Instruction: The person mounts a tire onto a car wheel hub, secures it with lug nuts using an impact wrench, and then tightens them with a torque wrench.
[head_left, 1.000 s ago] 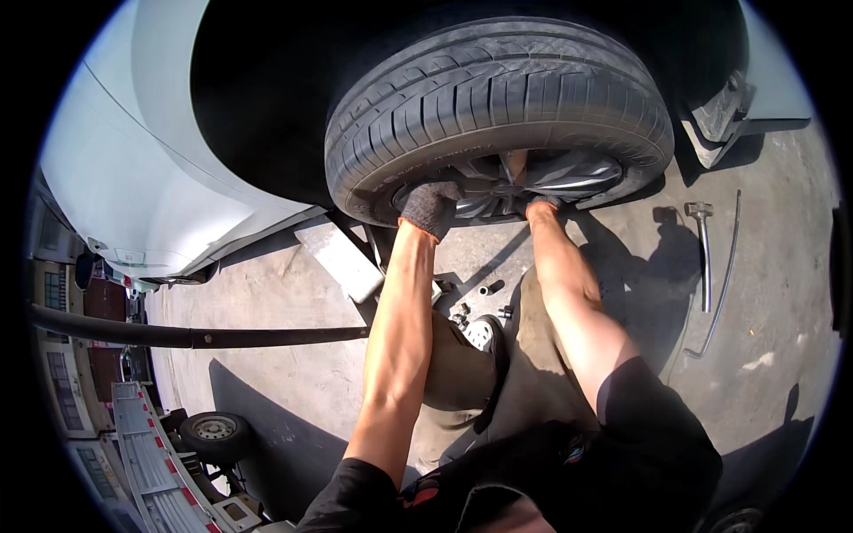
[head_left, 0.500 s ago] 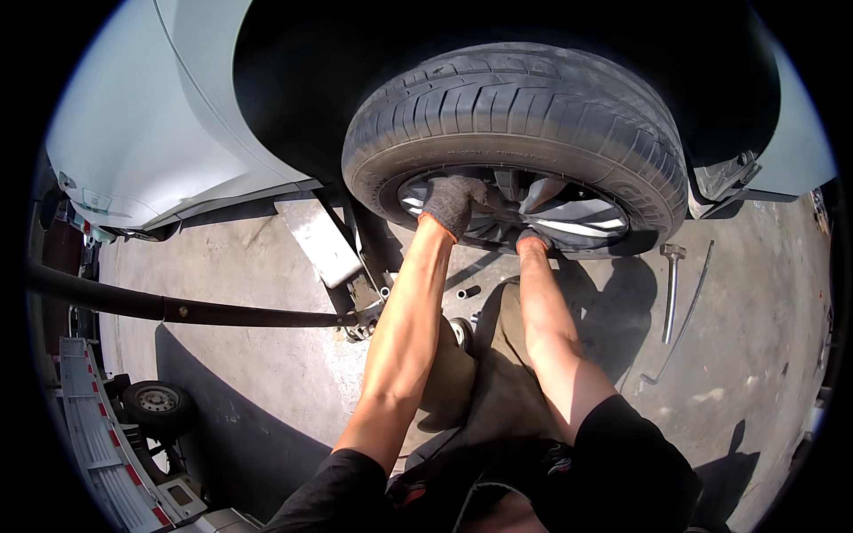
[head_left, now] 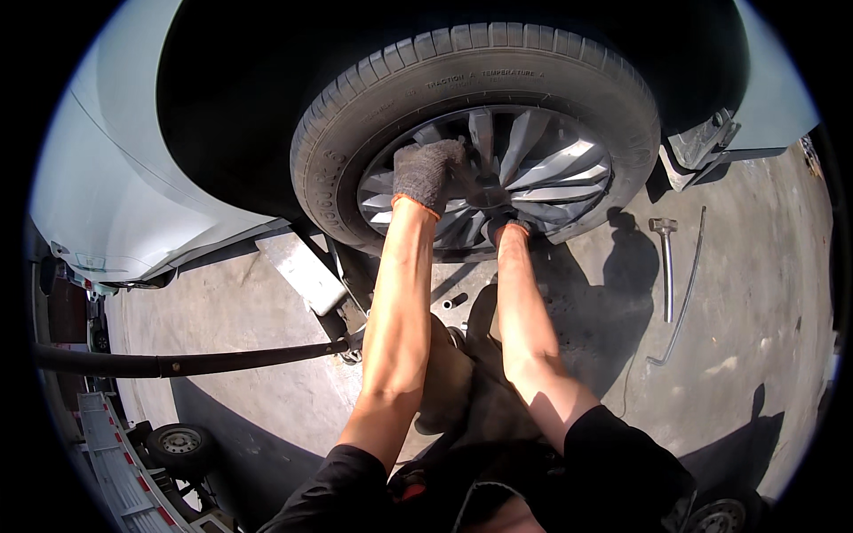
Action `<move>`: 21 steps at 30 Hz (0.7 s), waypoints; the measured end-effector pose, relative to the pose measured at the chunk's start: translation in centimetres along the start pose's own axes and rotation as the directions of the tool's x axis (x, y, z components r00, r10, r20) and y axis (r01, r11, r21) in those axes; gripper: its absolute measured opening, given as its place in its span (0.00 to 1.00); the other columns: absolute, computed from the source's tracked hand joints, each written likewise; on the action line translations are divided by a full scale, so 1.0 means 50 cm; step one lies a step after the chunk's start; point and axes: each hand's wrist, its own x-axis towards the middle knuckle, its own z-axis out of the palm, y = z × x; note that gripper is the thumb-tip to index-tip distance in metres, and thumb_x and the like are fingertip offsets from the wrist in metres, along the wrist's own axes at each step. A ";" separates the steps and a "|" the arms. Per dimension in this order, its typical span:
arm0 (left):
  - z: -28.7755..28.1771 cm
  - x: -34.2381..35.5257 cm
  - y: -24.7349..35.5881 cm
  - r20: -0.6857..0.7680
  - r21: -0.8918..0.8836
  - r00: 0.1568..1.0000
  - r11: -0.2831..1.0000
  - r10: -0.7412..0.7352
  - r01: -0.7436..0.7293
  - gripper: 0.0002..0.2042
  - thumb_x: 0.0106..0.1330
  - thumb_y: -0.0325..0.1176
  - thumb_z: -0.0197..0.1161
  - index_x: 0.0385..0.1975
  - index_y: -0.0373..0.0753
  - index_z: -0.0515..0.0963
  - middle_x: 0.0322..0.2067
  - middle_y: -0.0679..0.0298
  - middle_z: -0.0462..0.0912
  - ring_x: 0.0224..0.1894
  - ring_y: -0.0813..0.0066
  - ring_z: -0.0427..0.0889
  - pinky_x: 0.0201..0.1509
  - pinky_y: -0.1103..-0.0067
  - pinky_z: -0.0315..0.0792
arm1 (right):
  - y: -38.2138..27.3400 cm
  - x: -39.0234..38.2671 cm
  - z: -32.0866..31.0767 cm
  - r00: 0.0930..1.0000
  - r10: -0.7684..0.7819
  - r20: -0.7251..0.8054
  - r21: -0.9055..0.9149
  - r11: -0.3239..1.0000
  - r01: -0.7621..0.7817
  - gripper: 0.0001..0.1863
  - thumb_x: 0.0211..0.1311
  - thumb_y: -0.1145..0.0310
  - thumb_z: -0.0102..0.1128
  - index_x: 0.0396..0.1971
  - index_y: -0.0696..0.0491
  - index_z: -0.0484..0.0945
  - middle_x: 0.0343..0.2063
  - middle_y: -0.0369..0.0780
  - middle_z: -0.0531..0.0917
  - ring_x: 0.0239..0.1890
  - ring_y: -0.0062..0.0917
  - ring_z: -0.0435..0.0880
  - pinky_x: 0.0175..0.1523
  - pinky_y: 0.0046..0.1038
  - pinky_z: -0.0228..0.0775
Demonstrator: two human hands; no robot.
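A car wheel with a black tyre and silver spoked rim stands in the wheel arch in front of me. My left hand, in a grey knit glove with an orange cuff, is closed at the left of the hub. My right hand, also gloved, is lower, just right of the hub, with its fingers curled and partly in shadow. A dark, blurred shape lies between both hands at the wheel's middle; its kind cannot be made out.
A jack's long dark handle crosses the left side. A pale flat panel lies by the car body. On the concrete rest a short dark socket, a hammer and a bent metal rod. A spare wheel is lower left.
My view has shifted, and the wheel now shows more of its face and less tread. Both hands remain at the hub, the left one a little higher against the rim.
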 end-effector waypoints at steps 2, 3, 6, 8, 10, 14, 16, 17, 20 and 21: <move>-0.026 0.007 0.007 -0.027 -0.002 0.999 0.999 -0.041 0.041 0.06 0.49 0.21 0.66 0.28 0.29 0.84 0.27 0.57 0.85 0.28 0.69 0.84 0.33 0.76 0.77 | 0.025 -0.009 0.020 1.000 0.015 0.017 -0.007 1.000 -0.015 0.28 0.66 0.47 0.40 0.57 0.48 0.74 0.58 0.41 0.77 0.61 0.36 0.73 0.62 0.46 0.66; -0.046 0.010 0.008 -0.031 0.021 0.999 0.999 -0.024 0.025 0.06 0.49 0.21 0.67 0.28 0.28 0.84 0.26 0.57 0.85 0.28 0.69 0.84 0.32 0.75 0.77 | 0.041 -0.018 0.031 0.999 0.027 0.025 -0.014 1.000 -0.027 0.28 0.66 0.47 0.40 0.57 0.48 0.74 0.58 0.41 0.77 0.61 0.36 0.73 0.62 0.46 0.66; 0.010 0.010 0.054 -0.001 -0.240 0.904 0.878 -0.427 0.414 0.08 0.54 0.30 0.66 0.30 0.34 0.84 0.24 0.60 0.85 0.25 0.75 0.83 0.30 0.79 0.76 | 0.011 0.021 -0.008 1.000 0.017 -0.004 -0.004 1.000 -0.018 0.28 0.66 0.47 0.40 0.57 0.48 0.74 0.57 0.41 0.77 0.61 0.36 0.73 0.62 0.46 0.66; 0.017 0.013 0.070 -0.037 -0.272 0.924 0.893 -0.381 0.358 0.07 0.54 0.30 0.65 0.30 0.36 0.85 0.25 0.60 0.86 0.27 0.74 0.84 0.33 0.79 0.77 | 0.006 0.016 0.014 1.000 0.018 0.020 -0.006 1.000 -0.018 0.28 0.66 0.47 0.40 0.57 0.48 0.74 0.57 0.41 0.77 0.61 0.36 0.73 0.62 0.46 0.66; -0.004 0.021 0.074 -0.012 -0.032 0.971 0.970 -0.240 0.240 0.06 0.55 0.30 0.64 0.30 0.38 0.85 0.26 0.60 0.86 0.28 0.74 0.85 0.35 0.79 0.77 | 0.011 0.010 0.026 0.999 0.033 0.029 -0.002 0.999 -0.033 0.28 0.66 0.47 0.40 0.57 0.48 0.74 0.57 0.41 0.77 0.61 0.36 0.73 0.62 0.46 0.66; 0.001 0.009 0.082 0.077 0.451 0.996 0.892 -0.044 0.004 0.08 0.53 0.22 0.63 0.32 0.36 0.85 0.30 0.57 0.87 0.35 0.67 0.86 0.39 0.77 0.79 | -0.002 0.028 0.001 1.000 0.031 -0.003 -0.004 1.000 -0.031 0.28 0.66 0.47 0.41 0.56 0.48 0.74 0.57 0.41 0.77 0.61 0.36 0.73 0.62 0.46 0.66; -0.001 -0.014 0.089 0.097 0.622 0.990 0.770 0.106 -0.144 0.10 0.53 0.21 0.61 0.32 0.42 0.86 0.32 0.58 0.86 0.39 0.60 0.86 0.43 0.74 0.79 | -0.006 0.029 -0.005 0.999 0.046 -0.007 -0.001 0.999 -0.046 0.28 0.66 0.47 0.41 0.56 0.48 0.74 0.57 0.41 0.77 0.61 0.37 0.73 0.62 0.46 0.66; -0.004 -0.015 0.089 0.084 0.658 0.988 0.737 0.130 -0.153 0.10 0.52 0.22 0.61 0.31 0.43 0.86 0.31 0.58 0.86 0.39 0.59 0.86 0.43 0.73 0.79 | -0.008 0.031 0.004 0.999 0.052 0.000 0.015 0.999 -0.052 0.28 0.66 0.47 0.41 0.56 0.48 0.74 0.57 0.41 0.77 0.61 0.37 0.73 0.62 0.46 0.66; -0.030 -0.011 0.065 0.134 0.797 0.976 0.567 0.171 -0.208 0.09 0.52 0.26 0.60 0.29 0.45 0.85 0.29 0.56 0.85 0.38 0.56 0.85 0.43 0.70 0.79 | -0.006 0.029 0.013 0.998 0.059 0.004 0.015 0.998 -0.059 0.28 0.66 0.47 0.41 0.56 0.48 0.74 0.57 0.41 0.77 0.61 0.37 0.73 0.62 0.46 0.66; -0.034 -0.003 0.074 0.148 0.799 0.976 0.562 0.163 -0.215 0.08 0.52 0.28 0.59 0.28 0.46 0.85 0.29 0.54 0.84 0.37 0.53 0.84 0.42 0.68 0.78 | -0.004 0.026 0.013 0.997 0.071 0.012 0.017 0.997 -0.071 0.28 0.66 0.47 0.41 0.56 0.48 0.75 0.57 0.41 0.77 0.61 0.37 0.73 0.62 0.46 0.66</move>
